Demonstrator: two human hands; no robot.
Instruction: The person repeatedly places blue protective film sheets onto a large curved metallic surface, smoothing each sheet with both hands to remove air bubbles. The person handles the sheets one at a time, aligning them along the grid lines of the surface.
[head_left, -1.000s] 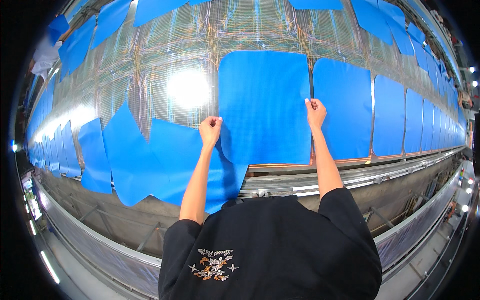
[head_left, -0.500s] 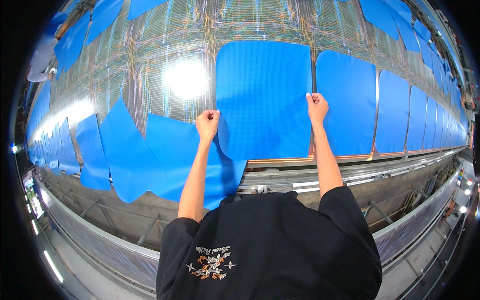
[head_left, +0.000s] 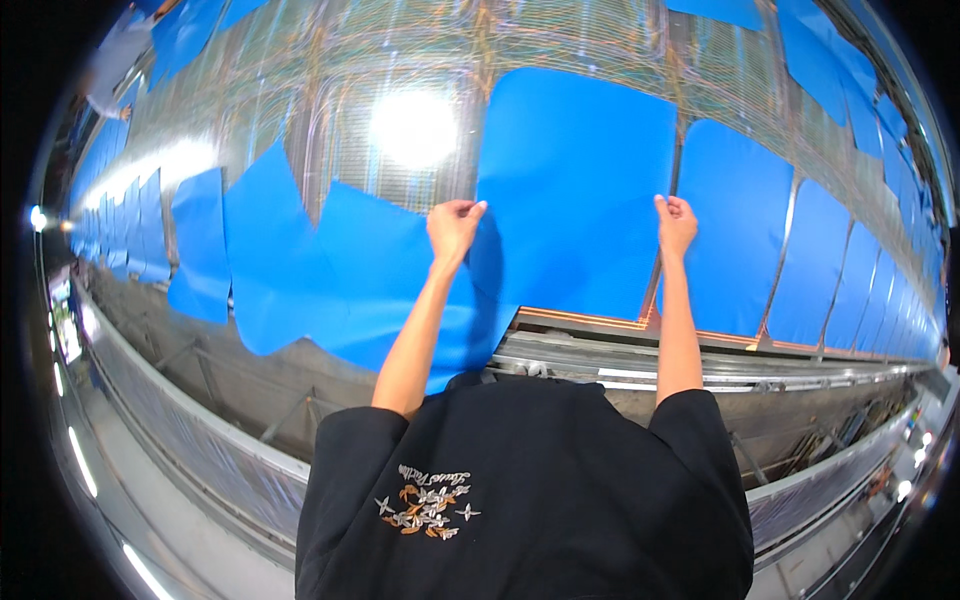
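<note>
A blue sheet [head_left: 585,180] with rounded corners lies in front of me on a large panel [head_left: 390,190] patterned with fine coloured lines. At its left edge, my left hand [head_left: 455,230] is closed, thumb and fingers pinching the edge. My right hand [head_left: 678,226] pinches the opposite edge with the fingers curled in. The sheet looks flat between them, its lower edge along the panel's near border. Under my left forearm is a loose, crumpled blue sheet [head_left: 385,275], overhanging the near edge.
More blue sheets [head_left: 735,225] lie in a row to the right. Several loose ones [head_left: 262,245] droop over the edge at left. A metal rail [head_left: 610,365] runs along the near side. Another person's sleeve [head_left: 112,65] shows at far left. A bright glare [head_left: 413,128] sits on the panel.
The view has turned, so the panel and sheets appear shifted and tilted. Both hands stay at the sheet's side edges; the left hand's thumb now points more toward the sheet.
</note>
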